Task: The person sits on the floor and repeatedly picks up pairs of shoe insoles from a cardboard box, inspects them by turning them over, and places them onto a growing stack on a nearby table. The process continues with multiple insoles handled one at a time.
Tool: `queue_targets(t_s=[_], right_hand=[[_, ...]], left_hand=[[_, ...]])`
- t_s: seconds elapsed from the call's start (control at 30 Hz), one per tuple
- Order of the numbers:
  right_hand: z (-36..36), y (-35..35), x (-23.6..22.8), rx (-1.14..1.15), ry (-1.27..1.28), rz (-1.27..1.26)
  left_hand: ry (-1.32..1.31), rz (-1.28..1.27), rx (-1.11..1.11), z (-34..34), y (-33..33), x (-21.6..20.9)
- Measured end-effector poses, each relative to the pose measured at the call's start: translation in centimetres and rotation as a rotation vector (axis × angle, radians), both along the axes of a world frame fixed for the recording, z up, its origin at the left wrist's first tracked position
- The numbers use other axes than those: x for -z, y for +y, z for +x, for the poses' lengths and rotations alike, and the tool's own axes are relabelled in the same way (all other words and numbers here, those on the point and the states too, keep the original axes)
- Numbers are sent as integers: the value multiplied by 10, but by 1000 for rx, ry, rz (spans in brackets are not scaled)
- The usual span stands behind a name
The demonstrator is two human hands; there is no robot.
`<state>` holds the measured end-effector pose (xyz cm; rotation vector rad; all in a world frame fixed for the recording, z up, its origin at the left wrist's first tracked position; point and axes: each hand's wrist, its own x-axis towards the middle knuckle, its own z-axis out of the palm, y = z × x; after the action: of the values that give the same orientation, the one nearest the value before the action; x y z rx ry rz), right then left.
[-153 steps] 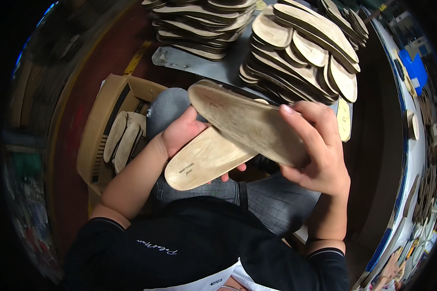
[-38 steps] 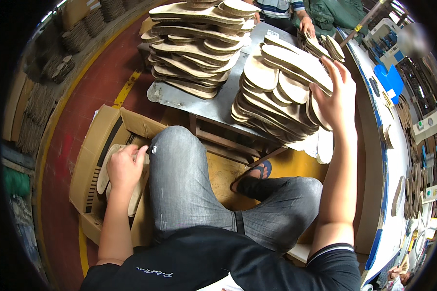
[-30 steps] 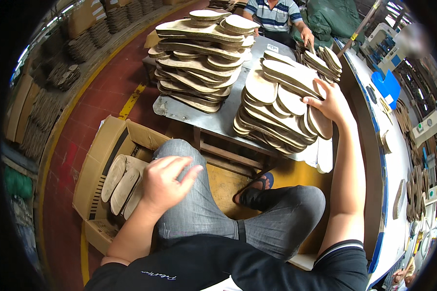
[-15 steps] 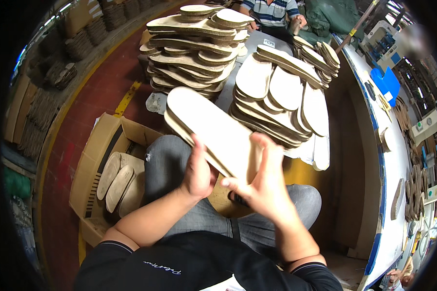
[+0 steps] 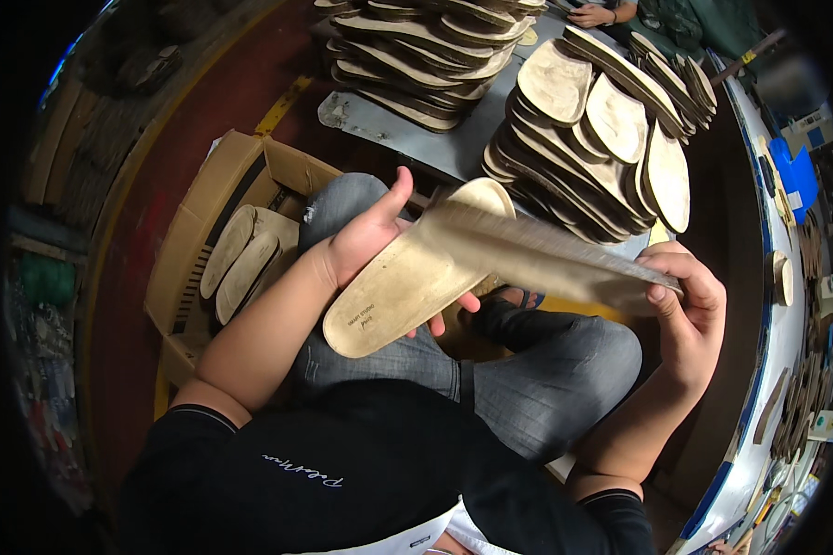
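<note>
Across my left hand [image 5: 368, 242] lies a pale cork-like shoe footbed [image 5: 384, 301], dark print near its heel. My left thumb points up beside it, and fingertips show from underneath at its other side. My right hand [image 5: 692, 310], out to the right, pinches one end of a second footbed [image 5: 565, 264] between thumb and fingers. This second one is turned nearly on edge and smeared by motion; its far end crosses in front of the first footbed's upper part. Whether the two touch I cannot tell.
Footbed stacks, a tall left pile [image 5: 426, 65] and a right pile [image 5: 574, 157], stand on a grey table [image 5: 370, 120]. A cardboard box [image 5: 204, 213] at my left holds several footbeds. A white bench [image 5: 759, 305] runs along the right. Another person's hand [image 5: 590, 15] shows beyond the table.
The two footbeds lay together between both hands; now they are apart. My right hand has drawn one off to the right, while the other stays on my left hand. The view has shifted.
</note>
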<state>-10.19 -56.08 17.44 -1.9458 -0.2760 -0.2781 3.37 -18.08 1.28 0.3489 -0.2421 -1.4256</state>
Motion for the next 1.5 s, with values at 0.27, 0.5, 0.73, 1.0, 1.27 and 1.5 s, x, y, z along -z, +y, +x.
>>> queue_targets(t_s=[0.27, 0.5, 0.73, 1.0, 1.27, 1.5], right_hand=[[51, 73, 18, -367, 180, -30], [84, 83, 57, -324, 412, 127], [85, 80, 51, -267, 490, 132], [39, 87, 63, 47, 238, 674], [18, 169, 138, 192, 90, 125], [38, 182, 111, -320, 149, -98]], left_hand=[[-62, 96, 367, 0, -36, 4], [200, 50, 273, -14, -36, -14], [173, 202, 6, -33, -38, -36], [67, -139, -754, -5, -6, 29], [-58, 112, -1027, -47, -26, -21], [-184, 485, -1227, -38, 67, -29]])
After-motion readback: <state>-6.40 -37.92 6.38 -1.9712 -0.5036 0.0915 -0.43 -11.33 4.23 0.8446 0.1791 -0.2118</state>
